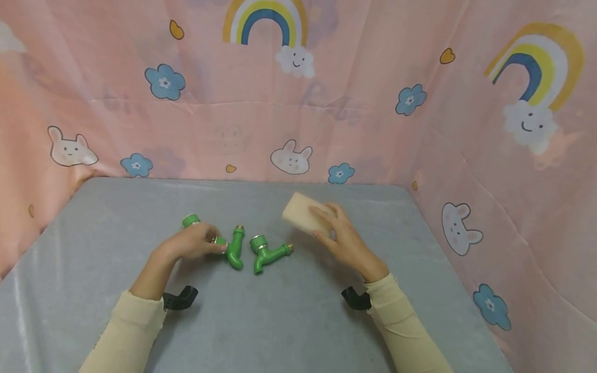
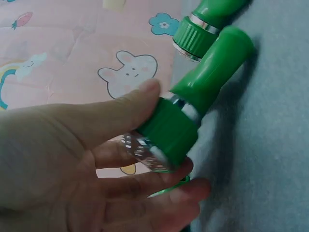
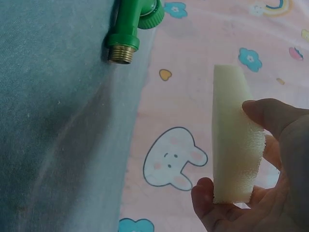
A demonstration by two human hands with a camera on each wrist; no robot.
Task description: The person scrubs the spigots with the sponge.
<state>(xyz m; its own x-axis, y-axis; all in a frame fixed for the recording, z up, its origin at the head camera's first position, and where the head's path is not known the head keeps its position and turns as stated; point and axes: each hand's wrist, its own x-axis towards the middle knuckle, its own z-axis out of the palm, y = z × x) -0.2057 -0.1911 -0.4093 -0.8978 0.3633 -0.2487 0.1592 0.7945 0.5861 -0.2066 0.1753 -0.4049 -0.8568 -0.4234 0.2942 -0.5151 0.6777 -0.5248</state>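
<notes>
My left hand pinches the ribbed knob of a green faucet between thumb and fingers. Up close in the left wrist view, that knob has a silvery band. A second green faucet with a threaded brass end lies just to the right. Behind the left hand shows the ribbed green end of another faucet, mostly hidden. On the right, my right hand holds a pale cream sponge above the table. The right wrist view shows the sponge edge-on between thumb and fingers.
A grey cloth covers the table. Pink printed curtain stands along its back and sides. A dark strap-on mount sticks out at each wrist, the left mount and the right mount.
</notes>
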